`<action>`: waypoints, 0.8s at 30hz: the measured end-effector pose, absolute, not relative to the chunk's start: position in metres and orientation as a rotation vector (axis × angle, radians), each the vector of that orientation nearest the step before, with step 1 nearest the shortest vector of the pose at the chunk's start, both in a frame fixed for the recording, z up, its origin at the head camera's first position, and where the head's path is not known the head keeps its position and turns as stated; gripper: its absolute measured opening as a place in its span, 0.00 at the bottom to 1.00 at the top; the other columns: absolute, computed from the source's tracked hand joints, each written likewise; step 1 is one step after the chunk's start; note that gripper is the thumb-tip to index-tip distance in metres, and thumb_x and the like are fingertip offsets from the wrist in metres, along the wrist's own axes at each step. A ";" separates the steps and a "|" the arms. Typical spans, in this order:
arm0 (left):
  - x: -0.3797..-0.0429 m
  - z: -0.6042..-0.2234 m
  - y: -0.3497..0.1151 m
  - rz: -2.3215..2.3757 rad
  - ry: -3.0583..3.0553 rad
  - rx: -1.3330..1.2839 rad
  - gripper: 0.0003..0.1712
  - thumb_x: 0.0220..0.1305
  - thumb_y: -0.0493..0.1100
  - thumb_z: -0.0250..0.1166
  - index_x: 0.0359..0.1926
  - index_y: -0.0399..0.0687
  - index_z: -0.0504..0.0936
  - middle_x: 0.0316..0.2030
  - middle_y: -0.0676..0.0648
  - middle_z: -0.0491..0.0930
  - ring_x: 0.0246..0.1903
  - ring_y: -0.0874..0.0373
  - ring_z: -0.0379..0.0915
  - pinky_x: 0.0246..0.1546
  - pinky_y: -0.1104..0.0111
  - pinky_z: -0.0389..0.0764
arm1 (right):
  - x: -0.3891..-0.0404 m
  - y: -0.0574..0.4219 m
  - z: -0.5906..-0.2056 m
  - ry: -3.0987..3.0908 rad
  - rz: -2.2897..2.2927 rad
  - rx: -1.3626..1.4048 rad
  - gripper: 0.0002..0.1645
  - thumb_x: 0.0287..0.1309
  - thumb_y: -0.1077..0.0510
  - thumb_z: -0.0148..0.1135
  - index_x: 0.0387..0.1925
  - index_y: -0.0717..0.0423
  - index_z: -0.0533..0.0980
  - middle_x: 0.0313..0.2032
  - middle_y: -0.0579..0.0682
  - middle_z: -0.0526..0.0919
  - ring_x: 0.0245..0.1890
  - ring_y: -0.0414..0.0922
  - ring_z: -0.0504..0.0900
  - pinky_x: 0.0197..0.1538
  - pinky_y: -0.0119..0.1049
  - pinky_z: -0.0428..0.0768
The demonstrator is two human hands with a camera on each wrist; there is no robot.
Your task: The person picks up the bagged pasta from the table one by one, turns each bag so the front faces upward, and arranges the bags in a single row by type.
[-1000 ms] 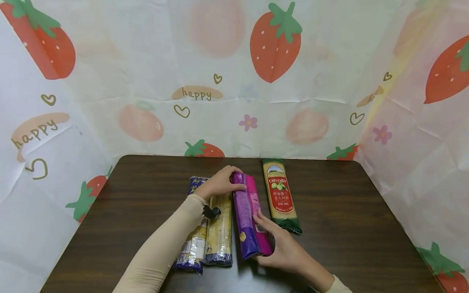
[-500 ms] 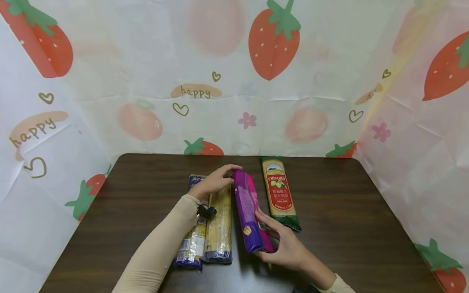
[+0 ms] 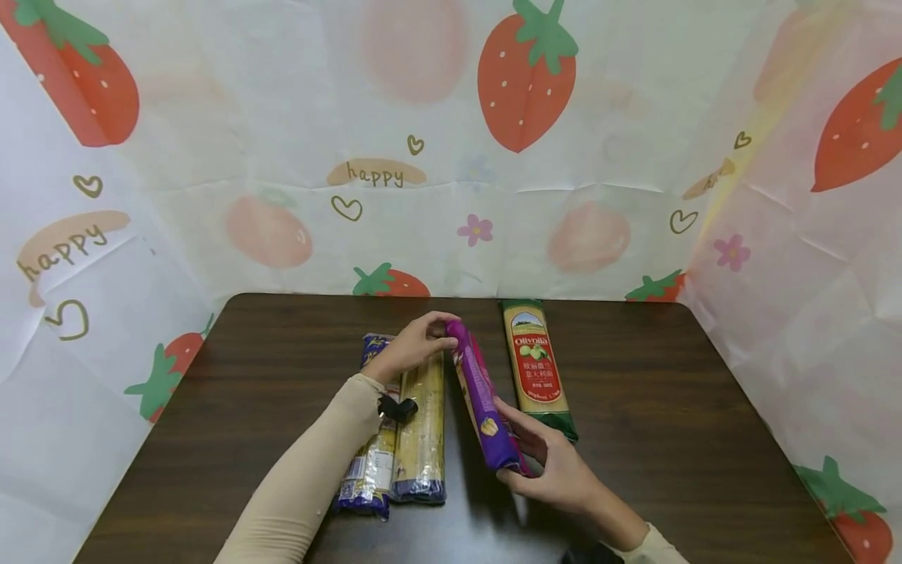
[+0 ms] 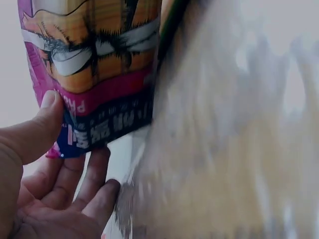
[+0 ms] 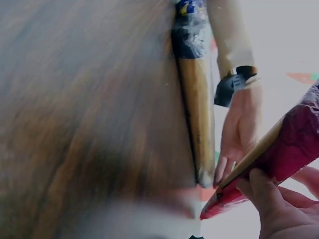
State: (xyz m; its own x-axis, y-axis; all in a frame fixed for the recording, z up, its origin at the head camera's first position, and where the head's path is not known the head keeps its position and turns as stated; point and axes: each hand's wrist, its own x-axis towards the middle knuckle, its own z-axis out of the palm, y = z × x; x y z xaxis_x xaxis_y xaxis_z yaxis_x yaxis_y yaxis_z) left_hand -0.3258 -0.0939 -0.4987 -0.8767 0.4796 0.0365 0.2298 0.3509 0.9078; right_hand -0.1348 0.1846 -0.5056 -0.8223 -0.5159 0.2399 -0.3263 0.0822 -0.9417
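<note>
A long purple and pink noodle packet (image 3: 481, 395) is held in both hands, its near end raised over the table and its narrow side turned up in the head view. My left hand (image 3: 414, 348) pinches its far end; in the left wrist view the thumb lies on the printed face and the fingers are at the end edge. Around the near end my right hand (image 3: 557, 468) grips, thumb on one side and fingers on the other. Close to the left are two clear and blue noodle packets, one (image 3: 420, 431) beside the other (image 3: 369, 466), partly under the left forearm.
A green and tan spaghetti packet (image 3: 537, 364) with a red label lies right of the held one, its far end at the table's back edge. The dark wooden table (image 3: 655, 407) is enclosed by a strawberry-printed cloth (image 3: 296, 141) at the back and sides.
The purple noodle packet has been tipped from its broad face onto its narrow side, and its near end has moved up and right with my right hand. My left hand stays at the far end.
</note>
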 end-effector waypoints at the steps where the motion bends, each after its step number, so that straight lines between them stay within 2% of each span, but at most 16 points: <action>1: -0.326 -0.499 -0.093 1.552 2.378 0.599 0.28 0.78 0.41 0.67 0.74 0.41 0.73 0.59 0.35 0.83 0.55 0.45 0.81 0.42 0.64 0.80 | -0.135 0.184 -0.505 2.164 -1.866 -0.858 0.52 0.64 0.68 0.73 0.84 0.61 0.58 0.78 0.70 0.62 0.73 0.50 0.74 0.67 0.33 0.77; 4: -0.325 -0.498 -0.091 1.577 2.364 0.534 0.29 0.78 0.43 0.68 0.73 0.39 0.74 0.58 0.35 0.84 0.54 0.45 0.81 0.42 0.63 0.78 | -0.135 0.185 -0.504 2.095 -1.942 -0.854 0.49 0.65 0.71 0.70 0.83 0.63 0.58 0.76 0.74 0.63 0.71 0.43 0.76 0.66 0.33 0.79; 8: -0.324 -0.497 -0.092 1.573 2.341 0.539 0.30 0.79 0.44 0.67 0.74 0.35 0.72 0.60 0.35 0.83 0.61 0.42 0.80 0.57 0.54 0.81 | -0.135 0.185 -0.503 2.044 -2.023 -0.848 0.46 0.66 0.72 0.66 0.81 0.69 0.59 0.71 0.76 0.67 0.66 0.43 0.79 0.62 0.35 0.83; 10: -0.324 -0.496 -0.094 1.565 2.327 0.545 0.32 0.80 0.44 0.65 0.76 0.35 0.70 0.63 0.35 0.80 0.64 0.41 0.77 0.63 0.51 0.80 | -0.135 0.185 -0.502 2.033 -2.064 -0.833 0.45 0.66 0.71 0.66 0.80 0.72 0.59 0.70 0.73 0.70 0.64 0.43 0.79 0.61 0.36 0.84; 13: -0.325 -0.498 -0.098 1.575 2.257 0.582 0.33 0.82 0.43 0.62 0.79 0.36 0.65 0.69 0.33 0.75 0.70 0.39 0.72 0.69 0.48 0.75 | -0.134 0.185 -0.501 2.008 -2.127 -0.815 0.43 0.67 0.71 0.66 0.79 0.74 0.59 0.69 0.60 0.72 0.63 0.41 0.78 0.60 0.35 0.84; 15: -0.325 -0.499 -0.101 1.583 2.206 0.614 0.35 0.83 0.41 0.61 0.82 0.35 0.60 0.73 0.31 0.70 0.74 0.37 0.66 0.72 0.46 0.72 | -0.134 0.186 -0.501 1.999 -2.163 -0.817 0.42 0.68 0.69 0.65 0.79 0.69 0.61 0.68 0.52 0.73 0.63 0.40 0.78 0.60 0.34 0.84; 18: -0.325 -0.499 -0.105 1.604 2.140 0.656 0.38 0.82 0.38 0.60 0.84 0.34 0.55 0.75 0.29 0.65 0.76 0.35 0.61 0.74 0.43 0.68 | -0.133 0.186 -0.501 2.003 -2.206 -0.814 0.39 0.70 0.67 0.64 0.80 0.52 0.68 0.65 0.46 0.75 0.59 0.39 0.80 0.57 0.32 0.85; 21: -0.324 -0.501 -0.106 1.615 2.117 0.689 0.39 0.82 0.37 0.60 0.84 0.34 0.53 0.75 0.28 0.64 0.76 0.34 0.61 0.74 0.43 0.68 | -0.132 0.186 -0.499 2.033 -2.225 -0.793 0.38 0.70 0.64 0.62 0.76 0.36 0.71 0.62 0.46 0.77 0.56 0.39 0.81 0.55 0.32 0.84; 24: -0.325 -0.503 -0.106 1.637 2.101 0.682 0.39 0.82 0.37 0.60 0.84 0.37 0.53 0.74 0.29 0.66 0.76 0.35 0.62 0.75 0.43 0.68 | -0.130 0.185 -0.497 2.056 -2.227 -0.750 0.37 0.69 0.63 0.61 0.75 0.30 0.72 0.60 0.48 0.78 0.56 0.40 0.81 0.55 0.34 0.84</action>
